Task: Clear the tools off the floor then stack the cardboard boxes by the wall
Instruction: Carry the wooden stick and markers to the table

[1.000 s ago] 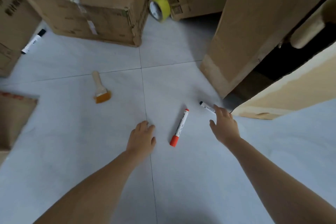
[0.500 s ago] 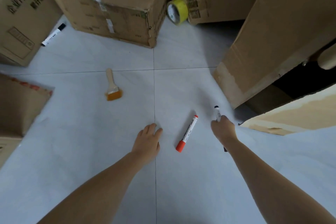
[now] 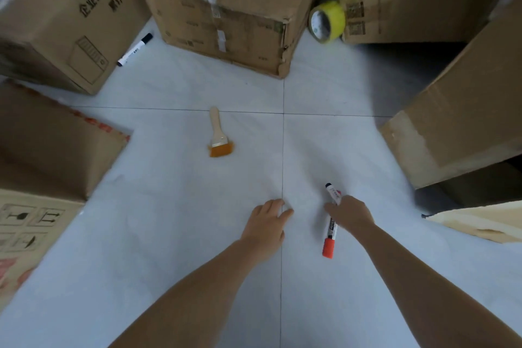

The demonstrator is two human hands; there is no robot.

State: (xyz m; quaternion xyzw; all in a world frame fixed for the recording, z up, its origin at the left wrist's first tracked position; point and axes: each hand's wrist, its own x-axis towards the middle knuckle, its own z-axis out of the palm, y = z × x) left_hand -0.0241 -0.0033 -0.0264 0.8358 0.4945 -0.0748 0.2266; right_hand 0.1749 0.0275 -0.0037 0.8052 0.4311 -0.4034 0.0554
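Two bare hands, nearest the camera, reach down to the pale tiled floor (image 3: 169, 234).

Item 1. Right hand (image 3: 351, 216): fingers curled round a black-capped marker (image 3: 332, 192), whose capped end sticks out past the knuckles. Judged: that one is already gathered, and the hand is low so as to take a second without rising.

Item 2. Red-capped marker (image 3: 329, 237): lies on the tile directly under the right hand, its red cap pointing back toward the person. Whether any fingertip touches it cannot be told. Judged: next pick.

Item 3. Left hand (image 3: 267, 220): holds nothing, fingers loosely spread, low over the tile seam. Contact with the floor cannot be told. Judged: a brace while crouching, or ready to receive.

Item 4. Paintbrush (image 3: 219, 135): wooden handle, orange bristles, flat on the floor, well apart from both hands, untouched.

Item 5. Second black-capped marker (image 3: 135, 49): farther off to the left, lying in the gap between two cartons.

Item 6. Yellow tape roll (image 3: 327, 21): on edge, wedged between the taped box (image 3: 226, 8) and another carton behind.

Item 7. Cardboard boxes, several, ringing the open patch on all sides; none is seen stacked here. Judged: stacking waits until the loose tools are off the floor, so the task is at an early stage.
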